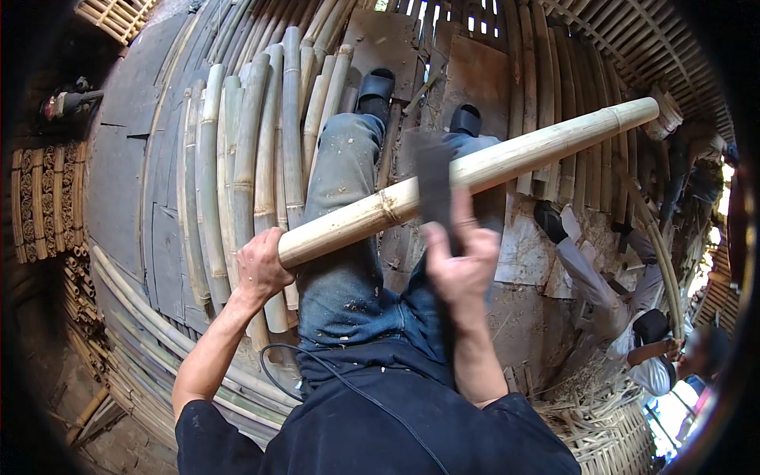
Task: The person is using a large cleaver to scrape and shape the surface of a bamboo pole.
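Note:
A pale bamboo pole (522,150) lies slantwise across my thighs, rising to the right, with node rings along it. Its near left end is in my left hand (264,265), fingers wrapped round it. My right hand (465,265) grips a broad dark-bladed knife (434,180), index finger and thumb stretched along it. The blade crosses the pole right of its nearer node and is smeared by motion. The knife's handle is mostly hidden by my hand. Pale chips dot my jeans (344,178).
Cut bamboo poles (245,142) stand in a row left of my legs. Long green poles (174,340) curve at the lower left. Bundled sticks (49,202) are stacked at the far left. On the right a co-worker (602,293) sits near a bent bamboo strip (665,253); a woven basket (609,447) is nearby.

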The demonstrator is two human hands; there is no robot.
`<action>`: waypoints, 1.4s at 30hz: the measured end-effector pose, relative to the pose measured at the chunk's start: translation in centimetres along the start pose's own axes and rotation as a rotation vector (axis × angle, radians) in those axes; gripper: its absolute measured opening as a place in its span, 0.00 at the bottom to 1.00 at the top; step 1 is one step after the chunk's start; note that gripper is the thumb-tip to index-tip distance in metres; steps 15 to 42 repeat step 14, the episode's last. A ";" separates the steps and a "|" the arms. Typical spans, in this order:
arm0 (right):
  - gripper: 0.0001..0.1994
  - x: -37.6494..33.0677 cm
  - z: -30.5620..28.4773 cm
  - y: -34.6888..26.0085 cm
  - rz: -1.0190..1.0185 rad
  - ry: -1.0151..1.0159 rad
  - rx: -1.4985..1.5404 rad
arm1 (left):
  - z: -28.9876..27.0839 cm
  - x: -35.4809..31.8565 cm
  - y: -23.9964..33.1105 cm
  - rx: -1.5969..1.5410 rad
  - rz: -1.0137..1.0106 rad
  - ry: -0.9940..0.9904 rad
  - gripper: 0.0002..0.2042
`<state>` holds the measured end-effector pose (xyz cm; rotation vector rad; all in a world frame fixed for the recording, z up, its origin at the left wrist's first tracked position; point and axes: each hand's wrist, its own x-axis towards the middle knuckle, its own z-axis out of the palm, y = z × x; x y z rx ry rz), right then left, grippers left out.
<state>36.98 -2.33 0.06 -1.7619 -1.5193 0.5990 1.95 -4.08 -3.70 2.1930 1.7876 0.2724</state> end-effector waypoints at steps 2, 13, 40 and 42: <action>0.36 -2.1 3.1 -2.3 -0.226 -0.113 -0.005 | 0.1 0.2 0.1 -0.002 0.004 -0.002 0.22; 0.34 1.4 -2.3 0.3 0.212 0.074 0.071 | 0.2 0.0 -0.5 -0.016 -0.013 -0.035 0.21; 0.34 1.2 -2.3 0.1 0.196 0.074 0.035 | 0.3 0.2 -0.7 -0.017 -0.006 -0.057 0.21; 0.34 1.2 -2.3 0.1 0.196 0.074 0.035 | 0.3 0.2 -0.7 -0.017 -0.006 -0.057 0.21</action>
